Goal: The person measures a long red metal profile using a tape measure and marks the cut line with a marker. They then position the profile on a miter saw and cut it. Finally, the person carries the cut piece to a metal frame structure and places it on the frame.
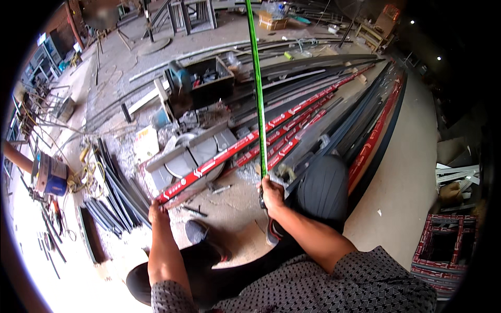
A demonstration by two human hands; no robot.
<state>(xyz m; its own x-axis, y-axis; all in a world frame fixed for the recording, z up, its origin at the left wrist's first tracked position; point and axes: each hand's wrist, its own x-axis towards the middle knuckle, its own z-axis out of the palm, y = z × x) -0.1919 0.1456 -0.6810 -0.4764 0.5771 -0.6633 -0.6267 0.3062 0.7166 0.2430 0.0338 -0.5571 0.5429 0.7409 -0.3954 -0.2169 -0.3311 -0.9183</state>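
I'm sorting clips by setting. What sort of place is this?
Probably a metal workshop: long, dark, metal-looking bars lie bundled, a grey metal base with a round plate resembles a cutting saw's, and the right hand holds a long, thin, green tape measure.

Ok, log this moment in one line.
Left hand: gripping near end of red-wrapped bar; right hand: holding extended green measuring tape; black box: beyond bar
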